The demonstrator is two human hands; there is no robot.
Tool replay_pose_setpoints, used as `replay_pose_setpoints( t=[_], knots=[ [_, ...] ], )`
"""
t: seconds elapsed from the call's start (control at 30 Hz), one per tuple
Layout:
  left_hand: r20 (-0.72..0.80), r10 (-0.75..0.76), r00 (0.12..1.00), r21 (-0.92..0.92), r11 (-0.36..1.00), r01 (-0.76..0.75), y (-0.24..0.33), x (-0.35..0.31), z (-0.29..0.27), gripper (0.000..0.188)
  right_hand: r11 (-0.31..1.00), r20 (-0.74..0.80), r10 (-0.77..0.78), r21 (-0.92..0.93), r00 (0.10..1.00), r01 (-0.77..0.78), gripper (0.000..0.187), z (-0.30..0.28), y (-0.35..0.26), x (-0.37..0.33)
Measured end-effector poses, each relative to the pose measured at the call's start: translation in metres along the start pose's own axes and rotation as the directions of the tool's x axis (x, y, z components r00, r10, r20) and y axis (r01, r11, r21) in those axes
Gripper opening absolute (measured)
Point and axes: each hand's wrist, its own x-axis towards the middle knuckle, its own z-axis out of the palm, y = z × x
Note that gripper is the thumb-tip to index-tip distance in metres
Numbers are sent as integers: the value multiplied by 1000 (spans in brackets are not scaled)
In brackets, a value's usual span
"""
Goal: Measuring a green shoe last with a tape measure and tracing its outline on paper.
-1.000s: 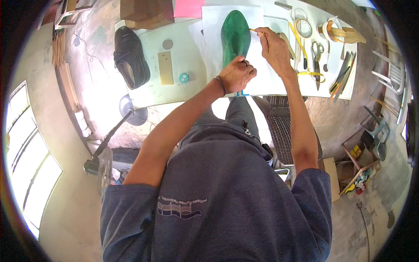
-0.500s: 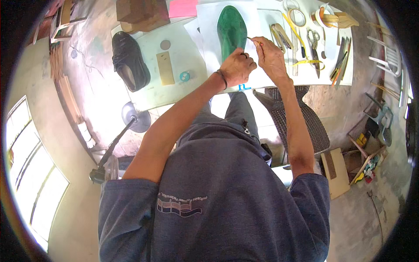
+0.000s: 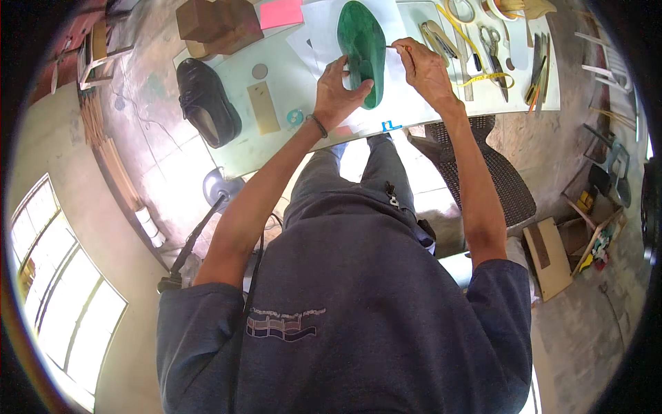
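A green shoe last (image 3: pixel 361 41) lies on the pale tabletop over white paper, its narrow end toward me. My left hand (image 3: pixel 338 96) grips that near end, thumb laid over it and fingers along its left side. Beside the last's right edge is my right hand (image 3: pixel 425 71), fingers pinched round a thin, dark-tipped tool (image 3: pixel 390 47). The tool's tip points left at the last; whether they touch I cannot tell. Most of its handle is hidden in the fingers.
At the left of the table (image 3: pixel 241 148) stands a black lace-up shoe (image 3: pixel 207 103), with a tan rectangular piece (image 3: pixel 263 107) nearby. Brown blocks (image 3: pixel 214 24) sit at the back left. Scissors (image 3: pixel 490 45), a yellow measuring tape (image 3: pixel 483 79) and several tools lie right. A woven chair (image 3: pixel 486 165) stands below the table.
My left hand has moved left and opened out from a closed pose to hold the last's near end. The right hand has shifted slightly up and left with the thin tool.
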Motion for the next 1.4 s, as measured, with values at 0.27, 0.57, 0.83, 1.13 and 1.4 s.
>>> replay_pose_setpoints(
  t=[0.27,0.57,0.83,1.13,1.4],
  knots=[
    [165,-131,978,8,991,131,-14,6,-3,83,1000,-7,19,-3,1000,-19,9,1,-5,-15],
    [209,-174,962,-129,971,203,-30,11,2,89,991,6,121,52,993,-121,9,3,-34,-51],
    [203,-162,966,-156,968,195,-38,13,4,93,976,-3,203,77,979,-202,10,1,-61,-83],
    [304,-204,930,-80,968,239,-26,19,-7,95,947,-12,312,83,950,-310,12,6,-81,-107],
    [302,-154,941,-23,985,169,-16,29,-14,96,948,-43,319,29,947,-318,12,13,-90,-116]
  ],
)
